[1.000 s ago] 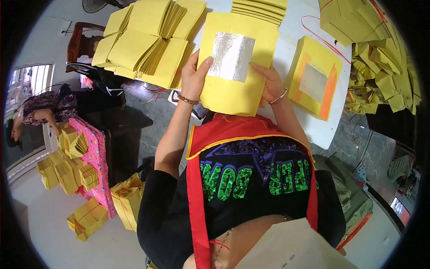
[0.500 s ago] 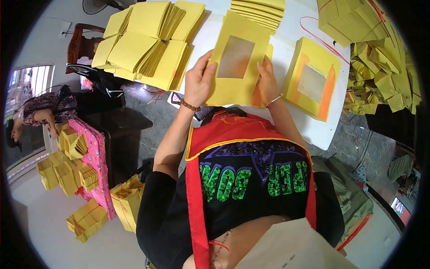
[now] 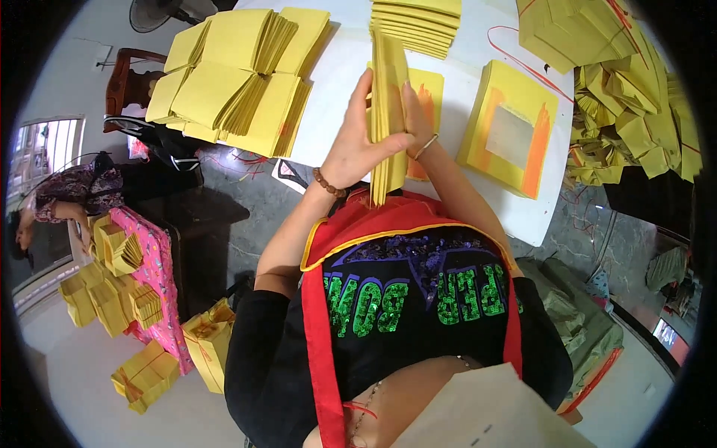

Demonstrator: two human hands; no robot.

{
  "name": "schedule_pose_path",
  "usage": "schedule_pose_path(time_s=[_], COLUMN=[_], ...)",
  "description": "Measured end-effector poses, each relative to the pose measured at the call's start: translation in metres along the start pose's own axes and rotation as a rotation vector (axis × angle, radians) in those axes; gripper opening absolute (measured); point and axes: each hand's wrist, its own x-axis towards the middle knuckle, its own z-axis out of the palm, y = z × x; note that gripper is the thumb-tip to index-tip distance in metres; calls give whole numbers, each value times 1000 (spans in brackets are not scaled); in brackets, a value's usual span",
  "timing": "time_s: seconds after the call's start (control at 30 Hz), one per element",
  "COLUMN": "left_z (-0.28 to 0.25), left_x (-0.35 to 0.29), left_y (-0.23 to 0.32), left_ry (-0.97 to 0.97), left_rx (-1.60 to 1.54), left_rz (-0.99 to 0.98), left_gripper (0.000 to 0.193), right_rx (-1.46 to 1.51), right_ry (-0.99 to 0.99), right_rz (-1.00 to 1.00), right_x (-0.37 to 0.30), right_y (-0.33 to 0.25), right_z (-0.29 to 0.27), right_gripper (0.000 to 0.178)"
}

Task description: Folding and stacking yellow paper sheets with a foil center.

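Observation:
Upright on its edge in front of my chest stands a stack of yellow joss paper (image 3: pixel 388 97), its layered edges facing me. My left hand (image 3: pixel 360 149) holds it from the left, thumb across the near edge and fingers behind. Against its right face lies my right hand (image 3: pixel 420 123), with part of the fingers hidden behind the paper. Just beyond the right hand, a yellow pile with an orange streak (image 3: pixel 428 84) lies on the white table (image 3: pixel 328 112). Farther right sits a thick block of joss paper (image 3: pixel 509 134) with a silvery square and orange bands.
Several fanned yellow stacks (image 3: pixel 235 71) cover the table's left side, and another (image 3: pixel 418 22) lies at the far edge. A red cord (image 3: pixel 526 66) curls near bundled paper (image 3: pixel 556 30) at right. A person (image 3: pixel 78 183) is beside a pink-covered table (image 3: pixel 153 254) at left.
The held stack has turned from lying face-up, with its silver square showing, to standing on edge. My left hand has shifted right, and the pile behind shows more.

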Motion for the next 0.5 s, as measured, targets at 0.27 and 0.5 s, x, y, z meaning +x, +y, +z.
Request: schedule_pose_path(time_s=[0.27, 0.5], left_z=[12, 18], left_x=[-2, 2], left_y=[-4, -2], left_ry=[118, 101], left_rx=[-156, -321], left_rz=[-6, -70], left_gripper=[89, 89], right_rx=[-83, -69], right_ry=[-19, -65], right_rz=[14, -35], right_x=[-17, -7], right_y=[-7, 10], right_z=[32, 13], right_gripper=[50, 52])
